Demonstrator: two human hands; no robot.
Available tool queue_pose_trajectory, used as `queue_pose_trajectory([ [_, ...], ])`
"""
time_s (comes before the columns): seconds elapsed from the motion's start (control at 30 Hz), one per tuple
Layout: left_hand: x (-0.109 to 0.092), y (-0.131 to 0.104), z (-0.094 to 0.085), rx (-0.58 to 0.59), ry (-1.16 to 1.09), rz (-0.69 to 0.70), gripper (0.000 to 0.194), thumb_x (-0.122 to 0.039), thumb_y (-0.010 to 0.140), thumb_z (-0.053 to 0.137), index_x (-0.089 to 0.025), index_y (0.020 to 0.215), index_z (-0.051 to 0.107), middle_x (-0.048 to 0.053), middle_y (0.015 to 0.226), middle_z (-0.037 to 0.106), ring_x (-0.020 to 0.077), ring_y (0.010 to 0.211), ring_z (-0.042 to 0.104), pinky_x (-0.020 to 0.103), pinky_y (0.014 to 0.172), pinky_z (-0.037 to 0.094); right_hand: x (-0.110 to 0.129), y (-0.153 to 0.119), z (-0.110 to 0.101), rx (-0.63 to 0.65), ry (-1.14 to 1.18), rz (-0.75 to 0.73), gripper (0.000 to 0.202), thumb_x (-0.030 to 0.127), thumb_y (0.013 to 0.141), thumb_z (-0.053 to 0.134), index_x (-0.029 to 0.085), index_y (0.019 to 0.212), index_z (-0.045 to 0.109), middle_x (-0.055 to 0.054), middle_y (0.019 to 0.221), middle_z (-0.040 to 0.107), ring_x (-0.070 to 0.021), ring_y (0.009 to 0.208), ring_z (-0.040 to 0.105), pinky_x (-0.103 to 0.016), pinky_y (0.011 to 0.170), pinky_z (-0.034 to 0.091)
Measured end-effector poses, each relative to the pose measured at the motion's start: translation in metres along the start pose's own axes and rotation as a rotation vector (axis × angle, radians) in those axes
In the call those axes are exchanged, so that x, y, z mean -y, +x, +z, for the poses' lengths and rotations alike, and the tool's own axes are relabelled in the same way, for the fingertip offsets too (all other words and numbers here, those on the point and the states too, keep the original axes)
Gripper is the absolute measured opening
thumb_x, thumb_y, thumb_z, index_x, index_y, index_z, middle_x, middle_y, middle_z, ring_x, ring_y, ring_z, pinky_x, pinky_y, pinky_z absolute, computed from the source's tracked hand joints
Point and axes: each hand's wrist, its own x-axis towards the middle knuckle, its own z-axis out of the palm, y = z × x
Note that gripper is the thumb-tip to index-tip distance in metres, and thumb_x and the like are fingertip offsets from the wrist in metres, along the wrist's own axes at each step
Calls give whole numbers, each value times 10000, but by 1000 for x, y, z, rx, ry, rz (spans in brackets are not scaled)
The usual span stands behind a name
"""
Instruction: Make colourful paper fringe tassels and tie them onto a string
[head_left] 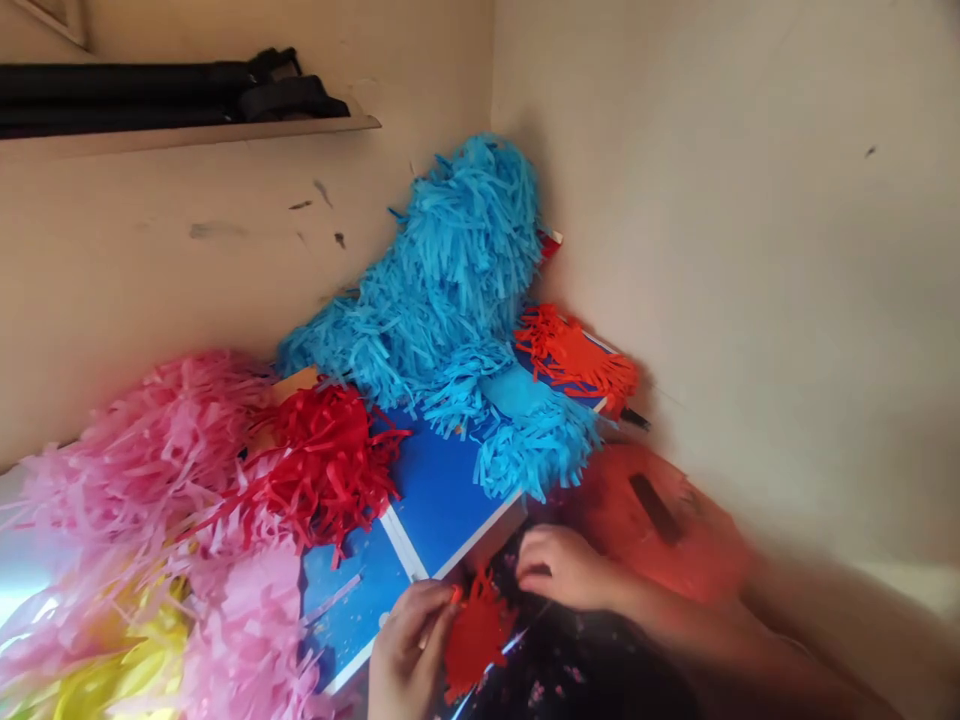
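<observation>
My left hand (412,640), at the bottom centre, pinches the edge of a fringed orange-red paper piece (478,637) between thumb and fingers. The piece hangs down to the right of those fingers, over dark flowered cloth (577,660). To its right, my right hand (566,567) is held with curled fingers, apart from the paper; whether anything is in it is too blurred to tell. Just above the hands lies a blue board (450,490) with white edges. Fringed light blue paper (536,440) rests over the board's upper right part.
A tall heap of blue fringe (465,260) leans in the corner. Red fringe (322,460), pink fringe (172,430) and yellow paper (127,670) lie at left. Orange fringe (581,355) lies at right, above a red item (660,520). A shelf (300,128) holds black objects.
</observation>
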Motion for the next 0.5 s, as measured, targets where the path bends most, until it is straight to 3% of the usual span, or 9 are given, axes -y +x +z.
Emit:
queue_pose_trajectory([
  [0.1, 5, 5, -3, 76, -10, 40, 289, -484, 849, 649, -229, 802, 776, 69, 769, 735, 209, 730, 712, 280, 667, 590, -29, -28, 2, 261, -256, 60, 108, 135, 685, 777, 182, 782, 764, -67, 853, 702, -263, 919, 637, -374, 839, 475],
  [0.2, 5, 7, 6, 169, -19, -66, 288, -505, 815, 683, -234, 783, 774, 61, 757, 725, 211, 717, 695, 285, 670, 575, -35, -37, 8, 267, -177, 238, 78, 104, 722, 724, 156, 777, 741, -75, 904, 717, -247, 934, 642, -352, 853, 464],
  [0.33, -5, 6, 41, 397, -165, -205, 350, -541, 839, 637, -217, 764, 744, 98, 945, 718, 240, 921, 665, 316, 812, 540, -17, -24, 6, 257, -17, 309, 128, 188, 832, 637, 163, 924, 722, -10, 772, 717, -131, 660, 624, -212, 618, 434],
  [0.37, -8, 6, 51, 486, -232, -249, 382, -570, 827, 636, -206, 761, 730, 104, 967, 706, 243, 926, 657, 313, 791, 537, -12, -20, 0, 240, 18, 295, 143, 206, 823, 645, 165, 935, 725, -5, 763, 715, -122, 640, 607, -203, 590, 414],
  [0.43, -11, 7, 68, 648, -348, -368, 459, -637, 797, 628, -185, 738, 677, 79, 835, 672, 199, 742, 632, 269, 625, 502, -6, -19, -23, 200, 129, 278, 167, 238, 760, 705, 168, 908, 741, -1, 741, 707, -120, 621, 577, -203, 562, 386],
  [0.5, -7, 10, 78, 691, -387, -457, 507, -687, 781, 607, -184, 720, 606, 1, 639, 566, 128, 532, 495, 227, 492, 381, -11, -29, -61, 102, 326, 295, 189, 281, 692, 769, 164, 839, 749, 9, 646, 669, -108, 540, 526, -209, 512, 359],
])
